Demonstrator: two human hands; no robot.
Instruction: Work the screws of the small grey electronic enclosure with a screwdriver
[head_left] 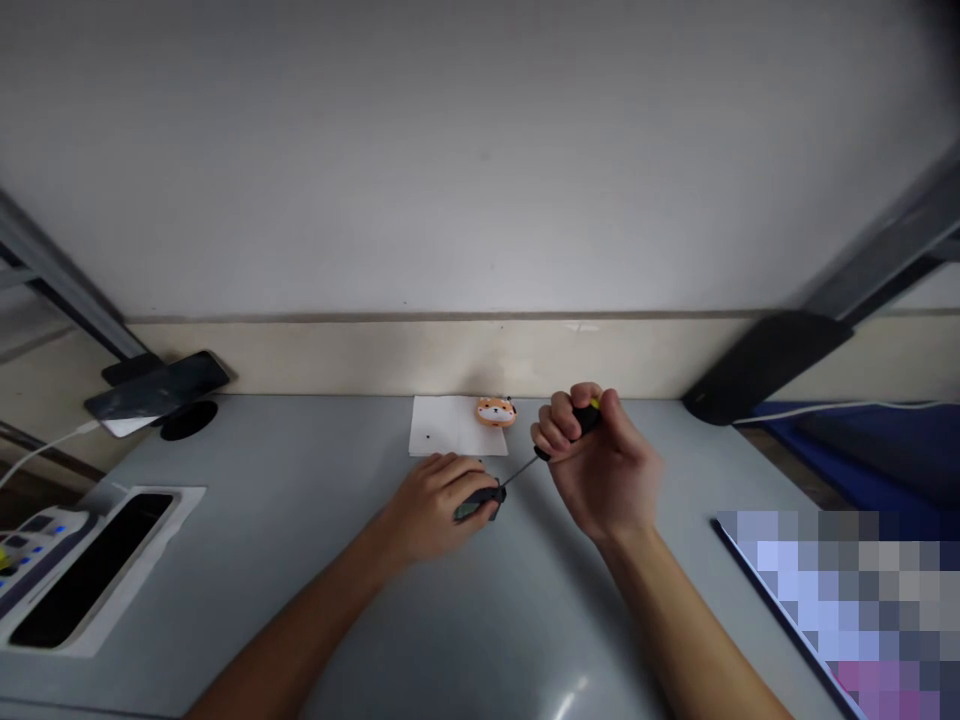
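Observation:
My left hand [435, 500] lies on the grey table [300, 560] with its fingers curled over a small dark object [480, 500], pinning it down. My right hand [600, 460] is closed round the black and yellow handle of a screwdriver [585, 418]. The thin shaft slants down and left, and its tip meets the dark object. Behind the hands lies a white sheet of paper [442, 425] with a small orange animal-shaped item [496, 411] at its right edge.
A phone [157, 390] leans on a stand at the back left, with a white cable. A white power strip and a dark tray [90, 570] sit at the left. A black lamp base [757, 365] stands at the back right. A screen [847, 600] lies at the right.

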